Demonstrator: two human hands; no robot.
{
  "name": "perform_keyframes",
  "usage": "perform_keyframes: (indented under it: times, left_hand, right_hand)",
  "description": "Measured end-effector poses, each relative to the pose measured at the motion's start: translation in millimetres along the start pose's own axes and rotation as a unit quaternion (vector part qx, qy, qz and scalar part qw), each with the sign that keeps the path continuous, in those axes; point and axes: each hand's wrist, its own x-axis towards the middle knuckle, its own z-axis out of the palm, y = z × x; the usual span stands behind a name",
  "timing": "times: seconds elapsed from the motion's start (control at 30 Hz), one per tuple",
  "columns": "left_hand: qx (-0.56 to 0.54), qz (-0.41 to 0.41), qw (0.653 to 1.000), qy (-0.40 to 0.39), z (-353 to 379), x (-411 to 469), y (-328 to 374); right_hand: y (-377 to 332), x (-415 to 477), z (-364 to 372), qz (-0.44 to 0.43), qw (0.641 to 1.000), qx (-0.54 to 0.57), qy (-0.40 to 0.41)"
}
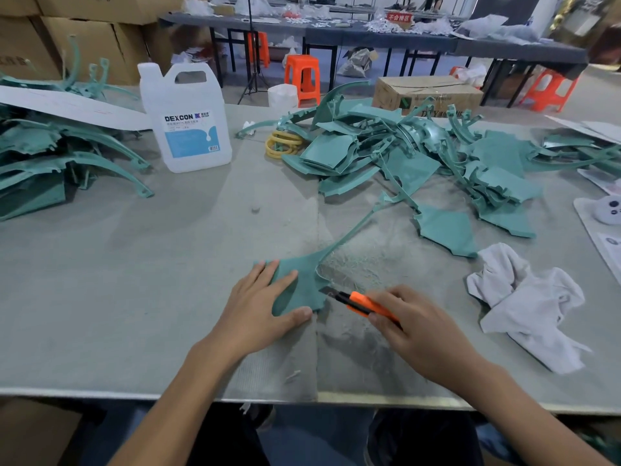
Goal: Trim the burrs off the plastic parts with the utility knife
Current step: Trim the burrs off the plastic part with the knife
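Worktop (134, 297): grey mat, dusted with pale shavings around the cutting spot.

Heap of teal parts (420, 156) sits at far right, a second stack (50, 156) at far left. I cannot tell which is trimmed.

Plastic part (302, 289) in hand lies flat near the front edge of the worktop. It is a fan-shaped plate with a thin stem running up and to the right.

Left hand (262, 307) presses the plate down, fingers (268, 269) straight and spread, thumb along the near edge.

Right hand (413, 324) has its fingers wrapped round the orange utility knife (366, 304).

Blade (327, 291) is short-extended, its tip at the plate's right-hand edge, just beside the left thumb.

Judgement on technique:
- Hold the blade shallow against the edge and shave only the flash, without digging into the plate.
- Stroke away from the thumb. It lies close to the blade path, so shift it back along the edge.
- Hold the left palm's weight on the plate. The long stem will lever it up otherwise.
- Use light, repeated passes.
- Turn the part rather than the wrist.
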Motion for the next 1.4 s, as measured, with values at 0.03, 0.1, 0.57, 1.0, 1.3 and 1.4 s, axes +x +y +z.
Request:
perform_keyframes:
  times: [0.03,0.1,0.57,1.0,1.3,1.4]
  left_hand:
    - [-0.002,-0.003,1.000,0.002,3,0,-1]
    - [-0.006,-0.001,1.000,0.003,5,0,-2]
    - [0.016,0.002,1.000,0.011,9,-1,-3]
    - [0.017,-0.008,1.000,0.020,10,-2,2]
    - [0.021,-0.005,1.000,0.022,11,-1,1]
    - [0.021,-0.007,1.000,0.021,11,-1,0]
  right_hand:
    - [1,1,2,-0.001,1.000,-0.004,-0.004]
    - [4,1,6,-0.002,1.000,-0.011,-0.010]
    - [7,10,17,0.049,0.997,-0.061,0.018]
    - [5,13,16,0.073,0.995,-0.062,0.026]
    - [8,13,16,0.051,0.996,-0.077,0.011]
    - [8,19,19,0.066,0.994,-0.079,0.028]
